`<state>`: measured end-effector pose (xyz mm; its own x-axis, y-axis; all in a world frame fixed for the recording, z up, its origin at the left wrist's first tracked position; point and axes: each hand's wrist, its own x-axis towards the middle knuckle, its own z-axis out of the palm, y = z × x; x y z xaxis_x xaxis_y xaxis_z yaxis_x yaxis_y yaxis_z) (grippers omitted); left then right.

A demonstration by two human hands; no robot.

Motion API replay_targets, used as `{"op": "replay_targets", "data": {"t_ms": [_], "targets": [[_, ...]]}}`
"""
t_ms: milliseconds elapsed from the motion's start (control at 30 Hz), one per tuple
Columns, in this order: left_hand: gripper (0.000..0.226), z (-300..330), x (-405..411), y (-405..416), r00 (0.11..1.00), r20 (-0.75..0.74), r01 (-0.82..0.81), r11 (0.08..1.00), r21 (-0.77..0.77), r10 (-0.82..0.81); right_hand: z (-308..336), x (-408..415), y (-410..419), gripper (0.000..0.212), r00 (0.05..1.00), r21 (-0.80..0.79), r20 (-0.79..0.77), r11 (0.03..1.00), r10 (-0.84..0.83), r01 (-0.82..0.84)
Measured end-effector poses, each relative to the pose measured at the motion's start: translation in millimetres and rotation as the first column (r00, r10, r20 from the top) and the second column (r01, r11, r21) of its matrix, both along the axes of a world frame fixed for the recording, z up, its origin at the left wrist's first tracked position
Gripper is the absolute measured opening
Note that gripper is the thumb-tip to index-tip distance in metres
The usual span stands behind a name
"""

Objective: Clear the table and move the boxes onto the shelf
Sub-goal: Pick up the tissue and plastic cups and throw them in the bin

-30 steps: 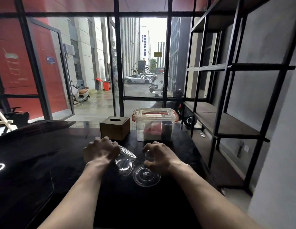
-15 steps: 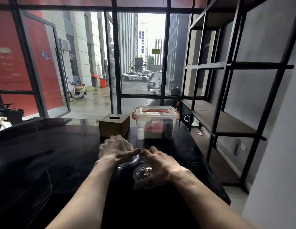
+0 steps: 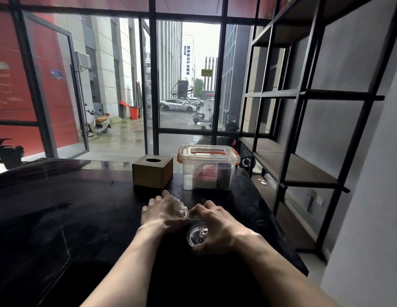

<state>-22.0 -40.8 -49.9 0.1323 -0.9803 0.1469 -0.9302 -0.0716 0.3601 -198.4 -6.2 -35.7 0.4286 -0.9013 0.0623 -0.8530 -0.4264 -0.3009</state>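
Now, both hands, left hand (image 3: 164,214), right hand (image 3: 217,227), cupped over glass lids (image 3: 196,237)

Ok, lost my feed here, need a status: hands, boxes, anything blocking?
Left hand and right hand on small clear glass dishes. Brown wooden tissue box, clear plastic lidded box untouched on table. Nothing blocking.

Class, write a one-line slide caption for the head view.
Both hands, left and right, gather clear glass dishes on the black table.
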Motion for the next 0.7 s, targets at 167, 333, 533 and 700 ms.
{"op": "replay_targets", "data": {"t_ms": [167,333,533,700], "targets": [[0.086,1,1,5,1.0,-0.022,0.016,0.997,-0.076,-0.018,-1,-5,3,0.089,0.999,0.034,0.015,0.999,-0.03,0.029],[0.076,6,11,5,0.999,-0.031,0.006,0.995,-0.096,-0.009,3,-8,6,0.095,0.997,0.054,0.055,0.998,-0.045,0.042],[0.082,10,19,14,0.998,-0.056,0.016,0.993,-0.113,-0.023,3,-6,6,0.096,0.999,0.026,0.032,0.999,-0.02,0.019],[0.086,12,23,19,0.999,-0.042,0.002,0.991,-0.136,-0.008,7,-10,8,0.096,1.0,-0.012,0.028,1.0,-0.003,0.003]]}}
